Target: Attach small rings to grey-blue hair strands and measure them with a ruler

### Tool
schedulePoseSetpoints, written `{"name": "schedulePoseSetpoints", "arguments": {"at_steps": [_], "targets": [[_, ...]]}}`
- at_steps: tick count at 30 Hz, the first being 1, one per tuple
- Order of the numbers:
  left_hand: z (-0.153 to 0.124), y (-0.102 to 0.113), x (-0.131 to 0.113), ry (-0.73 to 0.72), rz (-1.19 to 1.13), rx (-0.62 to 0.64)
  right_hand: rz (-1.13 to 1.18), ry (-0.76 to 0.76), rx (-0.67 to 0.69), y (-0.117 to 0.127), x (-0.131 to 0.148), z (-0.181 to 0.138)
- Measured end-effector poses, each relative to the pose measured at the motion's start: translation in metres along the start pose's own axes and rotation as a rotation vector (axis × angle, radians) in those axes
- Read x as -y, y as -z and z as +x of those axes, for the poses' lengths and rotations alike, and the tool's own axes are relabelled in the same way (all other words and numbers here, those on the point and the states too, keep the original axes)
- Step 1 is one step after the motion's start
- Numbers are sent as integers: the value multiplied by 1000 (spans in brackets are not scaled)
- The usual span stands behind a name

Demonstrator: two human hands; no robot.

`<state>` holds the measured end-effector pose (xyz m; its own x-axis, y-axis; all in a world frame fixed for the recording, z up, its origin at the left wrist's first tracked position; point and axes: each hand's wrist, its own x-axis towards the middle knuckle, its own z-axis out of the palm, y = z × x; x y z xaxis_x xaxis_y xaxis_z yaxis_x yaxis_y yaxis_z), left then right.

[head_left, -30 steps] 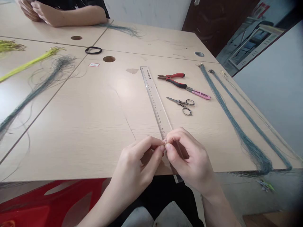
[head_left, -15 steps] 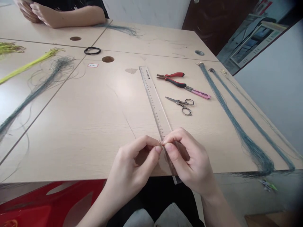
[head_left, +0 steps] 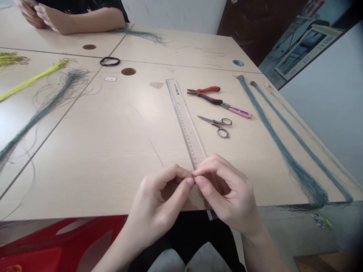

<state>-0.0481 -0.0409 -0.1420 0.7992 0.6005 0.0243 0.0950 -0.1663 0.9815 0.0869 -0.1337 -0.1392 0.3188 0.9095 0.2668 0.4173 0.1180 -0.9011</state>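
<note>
Gold-toned and tiny, pinched the piece (head_left: pixel 192 173) in narrowed fingertips (head_left: pixel 190 181) of left hand (head_left: pixel 161 202) and right hand (head_left: pixel 232 192) over the ruler (head_left: pixel 185 117), seemingly not yet finished, with scissors (head_left: pixel 216 122) then pliers (head_left: pixel 210 99) untouched beyond and a teal bundle (head_left: pixel 274 138), tip farthest, presumably done.

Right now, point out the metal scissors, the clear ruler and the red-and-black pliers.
Metal scissors (head_left: pixel 214 122), head view: on the pivot.
Clear ruler (head_left: pixel 187 124), head view: on its middle stretch.
Red-and-black pliers (head_left: pixel 209 89), head view: on the red handle.
</note>
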Motion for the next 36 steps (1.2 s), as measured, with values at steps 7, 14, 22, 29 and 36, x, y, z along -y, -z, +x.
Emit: {"name": "schedulePoseSetpoints", "arguments": {"at_steps": [7,14,22,29,36], "targets": [[-1,2,-1,10,-26,40,69,-25,41,1,1,-1],[-1,4,-4,-10,-41,144,73,-70,97,1,-2,-5],[-1,3,-2,53,-177,172,48,-56,122,2,-4,-5],[0,2,1,33,-240,165,64,-69,188,2,-4,-4],[-1,3,2,40,-289,140,144,-83,119,0,-7,-8]]}}
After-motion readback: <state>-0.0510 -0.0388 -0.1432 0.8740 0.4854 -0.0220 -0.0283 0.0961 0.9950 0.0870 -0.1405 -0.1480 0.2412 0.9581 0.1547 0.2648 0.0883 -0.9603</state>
